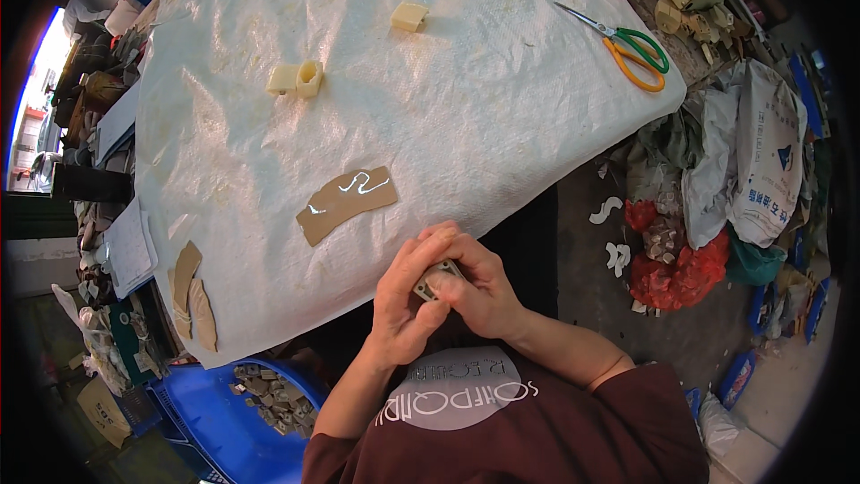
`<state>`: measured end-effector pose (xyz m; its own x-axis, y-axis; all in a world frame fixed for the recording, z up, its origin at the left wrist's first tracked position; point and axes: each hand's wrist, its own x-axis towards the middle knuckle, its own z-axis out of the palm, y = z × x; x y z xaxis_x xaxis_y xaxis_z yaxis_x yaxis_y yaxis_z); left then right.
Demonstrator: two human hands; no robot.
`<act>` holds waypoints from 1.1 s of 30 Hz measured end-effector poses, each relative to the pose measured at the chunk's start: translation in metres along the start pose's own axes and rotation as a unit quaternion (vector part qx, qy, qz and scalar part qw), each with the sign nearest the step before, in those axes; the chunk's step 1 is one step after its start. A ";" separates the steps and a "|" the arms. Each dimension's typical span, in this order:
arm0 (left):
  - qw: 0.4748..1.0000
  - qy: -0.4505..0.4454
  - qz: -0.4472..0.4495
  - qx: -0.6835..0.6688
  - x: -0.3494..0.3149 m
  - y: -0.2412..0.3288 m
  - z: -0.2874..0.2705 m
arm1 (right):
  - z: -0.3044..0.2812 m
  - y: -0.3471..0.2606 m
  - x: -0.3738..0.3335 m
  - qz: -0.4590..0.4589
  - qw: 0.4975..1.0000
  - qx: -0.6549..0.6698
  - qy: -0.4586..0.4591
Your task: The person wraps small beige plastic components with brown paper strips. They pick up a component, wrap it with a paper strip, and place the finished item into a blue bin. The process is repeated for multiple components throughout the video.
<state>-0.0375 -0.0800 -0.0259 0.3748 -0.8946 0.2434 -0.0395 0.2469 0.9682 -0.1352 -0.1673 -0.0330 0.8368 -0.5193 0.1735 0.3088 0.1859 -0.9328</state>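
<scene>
Close to my chest, at the near edge of the covered table, my left hand [400,291] and my right hand [479,291] are closed together around a small grey-beige block [425,287]. A hole shows in its visible face, and my right thumb lies across it. The fingers of both hands hide most of the block. Just beyond my hands, a curved flat brown piece [336,212] lies on the white sheet [466,116], with a shiny white squiggle on it. Farther off sit cream hollow blocks: a touching pair [309,78] and a single block [409,17].
Scissors [634,56] with green and orange handles lie at the table's right. Brown strips [186,278] rest at its left edge. A blue basin [215,426] with many small grey pieces stands lower left. Red and white plastic bags [685,269] crowd the floor at right.
</scene>
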 end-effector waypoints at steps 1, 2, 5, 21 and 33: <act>0.999 0.025 -0.008 -0.039 -0.003 -0.004 0.003 | -0.001 0.000 0.001 0.015 1.000 0.015 -0.009; 0.996 0.049 -0.016 -0.079 -0.005 -0.005 0.005 | -0.006 0.003 -0.001 0.048 0.996 0.073 -0.025; 0.969 0.069 -0.104 -0.212 -0.010 0.001 0.001 | -0.019 0.007 -0.005 0.116 0.973 0.186 -0.077; 0.915 0.127 -0.113 -0.365 -0.009 0.003 0.009 | -0.013 0.004 -0.004 0.061 0.992 0.079 -0.074; 0.957 0.105 -0.162 -0.218 -0.012 0.005 0.002 | -0.010 0.010 -0.006 -0.041 0.991 -0.113 -0.060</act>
<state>-0.0443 -0.0690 -0.0242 0.4807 -0.8677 -0.1264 0.4837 0.1422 0.8636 -0.1417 -0.1711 -0.0462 0.8646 -0.4200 0.2757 0.2808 -0.0511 -0.9584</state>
